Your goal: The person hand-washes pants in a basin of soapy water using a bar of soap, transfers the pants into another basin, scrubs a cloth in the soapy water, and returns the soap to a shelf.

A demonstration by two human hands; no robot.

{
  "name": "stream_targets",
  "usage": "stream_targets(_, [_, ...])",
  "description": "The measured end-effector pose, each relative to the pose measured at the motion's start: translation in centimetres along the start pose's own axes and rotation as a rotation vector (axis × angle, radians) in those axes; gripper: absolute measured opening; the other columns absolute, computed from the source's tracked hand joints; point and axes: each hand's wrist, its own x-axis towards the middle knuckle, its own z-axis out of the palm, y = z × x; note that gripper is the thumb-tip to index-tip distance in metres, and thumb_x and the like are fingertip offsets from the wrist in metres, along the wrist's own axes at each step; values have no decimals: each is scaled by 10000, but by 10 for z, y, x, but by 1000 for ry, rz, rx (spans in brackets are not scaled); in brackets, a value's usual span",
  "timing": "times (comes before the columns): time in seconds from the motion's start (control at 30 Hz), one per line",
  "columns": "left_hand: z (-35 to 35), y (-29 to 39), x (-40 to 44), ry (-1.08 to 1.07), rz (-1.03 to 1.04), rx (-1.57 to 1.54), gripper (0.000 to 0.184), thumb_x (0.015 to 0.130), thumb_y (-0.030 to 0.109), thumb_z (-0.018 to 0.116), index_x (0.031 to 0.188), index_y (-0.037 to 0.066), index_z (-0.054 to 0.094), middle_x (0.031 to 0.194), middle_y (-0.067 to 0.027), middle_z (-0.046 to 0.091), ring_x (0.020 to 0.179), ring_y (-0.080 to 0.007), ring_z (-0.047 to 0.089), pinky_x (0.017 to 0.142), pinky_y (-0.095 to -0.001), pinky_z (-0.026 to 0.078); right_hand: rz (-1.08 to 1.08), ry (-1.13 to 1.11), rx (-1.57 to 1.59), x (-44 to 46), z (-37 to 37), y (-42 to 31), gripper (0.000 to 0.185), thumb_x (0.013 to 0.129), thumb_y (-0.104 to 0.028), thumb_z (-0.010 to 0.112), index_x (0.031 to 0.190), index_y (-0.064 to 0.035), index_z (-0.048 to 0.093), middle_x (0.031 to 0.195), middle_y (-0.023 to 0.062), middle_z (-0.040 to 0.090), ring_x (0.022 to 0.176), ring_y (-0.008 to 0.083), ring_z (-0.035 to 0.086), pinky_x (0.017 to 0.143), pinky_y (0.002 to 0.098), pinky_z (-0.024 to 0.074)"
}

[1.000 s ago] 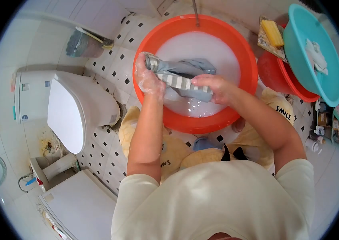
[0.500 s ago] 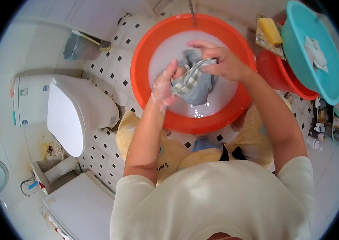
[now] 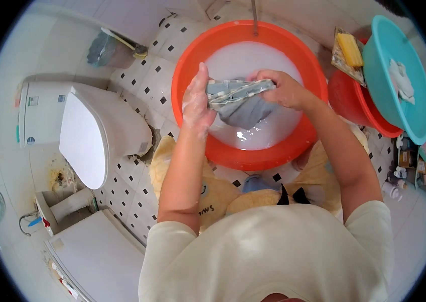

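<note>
A wet grey cloth (image 3: pixel 245 111) with a striped, checked edge is stretched between my hands above a large orange basin (image 3: pixel 253 159) of cloudy, soapy water (image 3: pixel 253 54). My left hand (image 3: pixel 198 99), with suds on it, is at the cloth's left end; its fingers point up, and the thumb side is partly hidden by the fabric. The right end of the cloth is gripped by my right hand (image 3: pixel 284 90), whose fingers are curled round the edge. The cloth's lower part hangs in a fold over the water.
At the right, a turquoise basin (image 3: pixel 380 75) holding a white cloth leans over a red basin (image 3: pixel 346 98), beside a board with a yellow bar (image 3: pixel 350 50). A toilet (image 3: pixel 117 126) and a bin (image 3: pixel 107 53) stand left. A thin pipe (image 3: pixel 254 17) reaches the orange basin's far rim.
Half a second ago the cloth was bunched between my hands; now it is spread sideways. My right hand has moved down and outward, and my left hand slightly left and up.
</note>
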Motion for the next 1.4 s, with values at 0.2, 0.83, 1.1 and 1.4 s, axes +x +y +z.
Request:
stream_targets(0.2, [-1, -25, 12, 65, -23, 19, 410, 839, 481, 543, 711, 105, 441, 713, -35, 476, 661, -137, 482, 561, -297, 404, -487, -83, -544, -9, 93, -38, 187, 755, -176, 646, 813, -47, 524, 788, 129, 610, 814, 250, 584, 708, 331, 447])
stream_targets(0.83, [7, -35, 9, -508, -216, -573, 241, 876, 332, 525, 762, 119, 525, 749, -39, 573, 688, -211, 584, 668, -370, 486, -173, 624, -320, 66, 26, -10, 298, 832, -317, 537, 795, -26, 587, 696, 117, 597, 664, 261, 574, 608, 360, 446])
stream_targets(1.1, [-2, 6, 0, -178, 78, 60, 215, 843, 229, 613, 701, 117, 497, 767, -20, 566, 688, -138, 565, 614, -314, 469, 119, 10, -517, 22, -10, -42, 285, 787, -291, 615, 867, -17, 606, 784, 77, 585, 746, 135, 512, 688, 266, 423])
stream_targets(1.4, [0, -17, 15, 82, 1, -22, 389, 864, 454, 518, 655, 133, 450, 655, -24, 432, 588, -148, 419, 610, -290, 407, -440, 8, -346, -7, 68, -46, 154, 700, -125, 659, 732, -55, 526, 797, 95, 591, 745, 206, 566, 722, 310, 441])
